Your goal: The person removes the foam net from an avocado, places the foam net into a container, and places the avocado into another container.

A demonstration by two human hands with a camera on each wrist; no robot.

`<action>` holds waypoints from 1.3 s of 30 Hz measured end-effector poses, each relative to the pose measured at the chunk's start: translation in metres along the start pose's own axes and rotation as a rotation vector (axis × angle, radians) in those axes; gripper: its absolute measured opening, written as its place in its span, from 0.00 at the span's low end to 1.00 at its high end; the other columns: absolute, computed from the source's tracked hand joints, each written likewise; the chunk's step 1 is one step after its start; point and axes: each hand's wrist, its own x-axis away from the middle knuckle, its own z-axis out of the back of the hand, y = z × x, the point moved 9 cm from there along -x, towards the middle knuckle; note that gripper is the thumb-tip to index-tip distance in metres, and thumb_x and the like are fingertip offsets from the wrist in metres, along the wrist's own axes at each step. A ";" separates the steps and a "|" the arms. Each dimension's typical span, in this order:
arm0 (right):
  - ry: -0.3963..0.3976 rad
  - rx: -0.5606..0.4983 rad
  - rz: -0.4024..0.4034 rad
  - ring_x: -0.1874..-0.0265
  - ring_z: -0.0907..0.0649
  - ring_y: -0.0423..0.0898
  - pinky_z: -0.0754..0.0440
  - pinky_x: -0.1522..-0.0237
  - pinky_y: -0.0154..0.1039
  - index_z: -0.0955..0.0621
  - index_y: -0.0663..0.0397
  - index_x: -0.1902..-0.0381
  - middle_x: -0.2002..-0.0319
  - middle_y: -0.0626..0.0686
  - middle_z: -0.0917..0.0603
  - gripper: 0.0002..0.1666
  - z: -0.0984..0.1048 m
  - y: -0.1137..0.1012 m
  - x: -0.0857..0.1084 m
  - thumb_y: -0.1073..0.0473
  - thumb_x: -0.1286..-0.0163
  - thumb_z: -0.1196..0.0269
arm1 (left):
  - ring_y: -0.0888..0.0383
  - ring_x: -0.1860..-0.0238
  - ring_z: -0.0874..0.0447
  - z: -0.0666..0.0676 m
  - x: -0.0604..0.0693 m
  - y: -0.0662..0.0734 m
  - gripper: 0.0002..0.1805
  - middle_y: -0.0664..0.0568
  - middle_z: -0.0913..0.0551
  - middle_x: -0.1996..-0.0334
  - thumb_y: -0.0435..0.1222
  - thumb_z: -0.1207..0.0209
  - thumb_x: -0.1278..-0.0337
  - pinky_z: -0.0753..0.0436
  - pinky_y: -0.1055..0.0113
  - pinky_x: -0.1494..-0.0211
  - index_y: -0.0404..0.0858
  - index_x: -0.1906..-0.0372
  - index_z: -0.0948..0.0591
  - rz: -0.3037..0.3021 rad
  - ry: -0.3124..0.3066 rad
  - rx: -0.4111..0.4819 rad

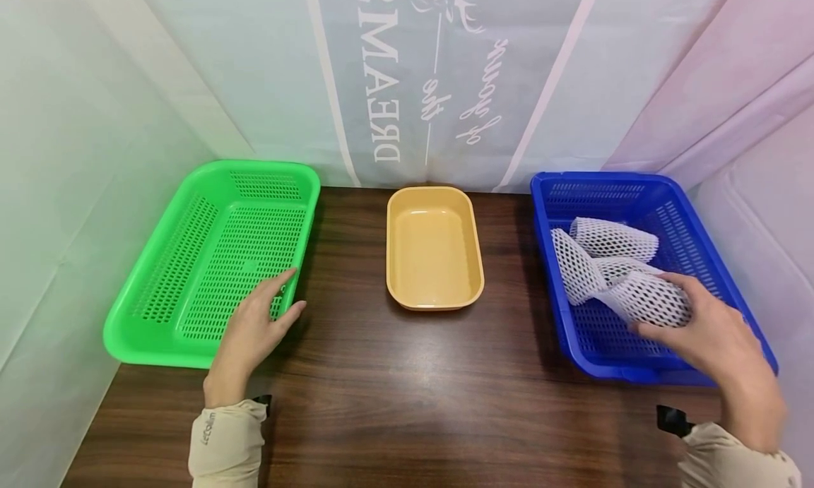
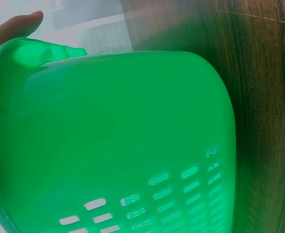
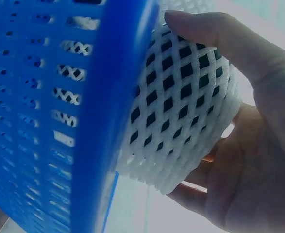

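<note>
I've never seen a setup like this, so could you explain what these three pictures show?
There's no machine here, just a person's two bare hands. The wide picture comes from a head-worn camera looking forward and down; the other two come from cameras on each wrist.

On the brown table stand a green basket on the left, a yellow tray in the middle and a blue basket on the right.

The right hand holds a white foam net at the blue basket, where more nets lie. The left hand is at the green basket's rim; whether it touches is hard to tell.
</note>
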 end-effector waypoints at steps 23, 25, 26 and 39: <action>0.198 -0.066 0.038 0.54 0.27 0.75 0.32 0.72 0.58 0.39 0.51 0.24 0.39 0.77 0.29 0.57 0.024 -0.033 0.010 0.42 0.45 0.25 | 0.37 0.36 0.27 0.005 -0.001 0.007 0.31 0.36 0.24 0.37 0.39 0.35 0.37 0.27 0.38 0.38 0.40 0.30 0.29 -0.052 0.050 -0.004; 0.204 -0.070 0.053 0.53 0.27 0.74 0.31 0.70 0.60 0.39 0.51 0.24 0.38 0.76 0.29 0.57 0.023 -0.038 0.010 0.42 0.45 0.25 | 0.37 0.36 0.27 0.006 -0.001 0.008 0.31 0.36 0.23 0.37 0.38 0.35 0.38 0.27 0.38 0.38 0.39 0.30 0.29 -0.059 0.060 -0.004; 0.205 -0.072 0.059 0.53 0.27 0.74 0.31 0.70 0.61 0.39 0.52 0.24 0.38 0.76 0.29 0.57 0.023 -0.040 0.010 0.42 0.45 0.25 | 0.37 0.36 0.26 0.006 -0.001 0.008 0.31 0.37 0.23 0.38 0.38 0.35 0.38 0.27 0.38 0.38 0.39 0.31 0.29 -0.064 0.065 -0.005; 0.235 -0.071 0.157 0.55 0.23 0.70 0.31 0.72 0.50 0.33 0.54 0.29 0.44 0.75 0.24 0.56 0.020 -0.070 0.012 0.42 0.51 0.22 | 0.38 0.36 0.27 0.010 0.001 0.014 0.31 0.39 0.23 0.38 0.38 0.34 0.39 0.27 0.38 0.38 0.41 0.31 0.28 -0.071 0.076 -0.002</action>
